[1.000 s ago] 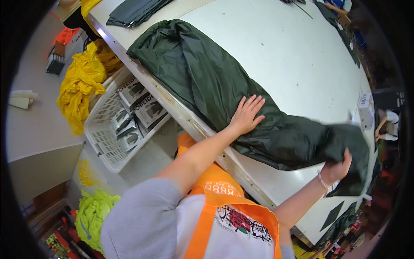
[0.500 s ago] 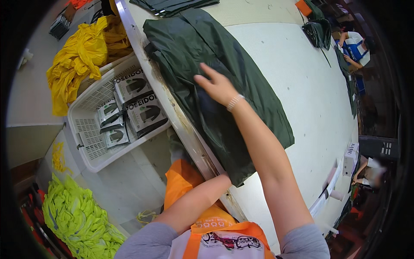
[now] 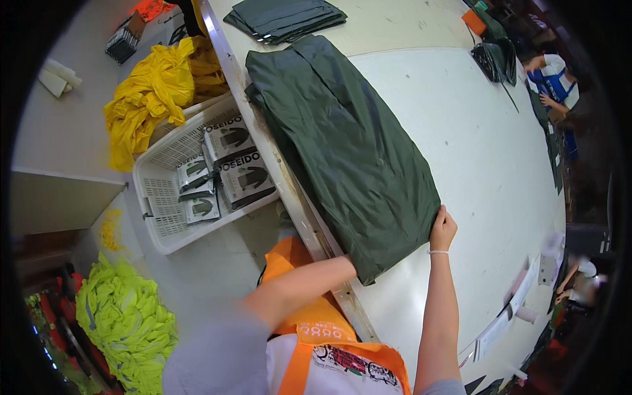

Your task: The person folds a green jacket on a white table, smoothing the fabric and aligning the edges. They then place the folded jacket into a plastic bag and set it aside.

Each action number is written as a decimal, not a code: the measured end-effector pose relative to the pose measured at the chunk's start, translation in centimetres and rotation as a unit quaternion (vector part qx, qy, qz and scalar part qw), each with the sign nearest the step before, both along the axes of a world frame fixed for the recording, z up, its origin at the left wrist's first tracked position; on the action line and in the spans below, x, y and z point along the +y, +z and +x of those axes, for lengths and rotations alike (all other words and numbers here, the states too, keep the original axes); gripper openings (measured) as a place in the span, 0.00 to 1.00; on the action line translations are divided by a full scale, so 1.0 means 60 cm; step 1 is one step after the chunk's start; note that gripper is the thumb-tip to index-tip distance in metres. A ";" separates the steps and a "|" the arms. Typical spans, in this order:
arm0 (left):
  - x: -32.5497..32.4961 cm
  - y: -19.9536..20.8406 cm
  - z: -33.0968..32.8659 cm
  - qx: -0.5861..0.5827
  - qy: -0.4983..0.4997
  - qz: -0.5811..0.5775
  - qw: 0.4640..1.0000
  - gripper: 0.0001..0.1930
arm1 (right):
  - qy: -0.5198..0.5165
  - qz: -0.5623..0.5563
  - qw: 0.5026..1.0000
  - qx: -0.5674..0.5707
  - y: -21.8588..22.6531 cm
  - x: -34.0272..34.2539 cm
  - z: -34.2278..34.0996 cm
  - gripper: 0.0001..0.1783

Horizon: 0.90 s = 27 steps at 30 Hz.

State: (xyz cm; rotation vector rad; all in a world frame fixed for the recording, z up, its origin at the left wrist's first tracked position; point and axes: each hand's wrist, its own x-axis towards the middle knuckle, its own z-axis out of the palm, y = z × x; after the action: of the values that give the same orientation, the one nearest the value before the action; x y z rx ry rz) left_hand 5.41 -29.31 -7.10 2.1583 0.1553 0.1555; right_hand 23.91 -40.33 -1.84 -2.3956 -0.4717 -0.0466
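A dark green, smooth-fabric folded garment [image 3: 355, 145] lies lengthwise along the left edge of the white table, its surface lightly creased. My right hand [image 3: 444, 229] is closed on its near right corner, with the thumb on top and the fingers curled at the edge. At the near left corner, my left forearm [image 3: 316, 280] reaches in and the left hand goes out of sight beneath the fabric, so its fingers are hidden.
A white basket [image 3: 158, 210] holding several packaged garments [image 3: 247, 178] stands left of the table [image 3: 487, 151], beside yellow fabric [image 3: 155, 92]. Lime fabric [image 3: 125, 322] is heaped lower left. Folded dark green pieces [image 3: 283, 18] lie at the far end. Other people work at right.
My right hand has moved from the middle of the garment to its near right corner and closed on it. The fabric looks flatter. My left hand stays under the near left corner.
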 end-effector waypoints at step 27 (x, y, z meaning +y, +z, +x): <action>0.682 0.141 0.037 -0.074 0.359 0.270 0.890 0.23 | 0.276 -0.090 0.955 -0.059 0.075 0.342 -0.083 0.26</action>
State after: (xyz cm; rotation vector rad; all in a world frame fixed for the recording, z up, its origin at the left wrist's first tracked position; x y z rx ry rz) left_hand 7.63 11.63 1.35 2.5196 0.9163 0.8743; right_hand 18.93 -19.79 2.67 -2.3554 -1.2312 0.1077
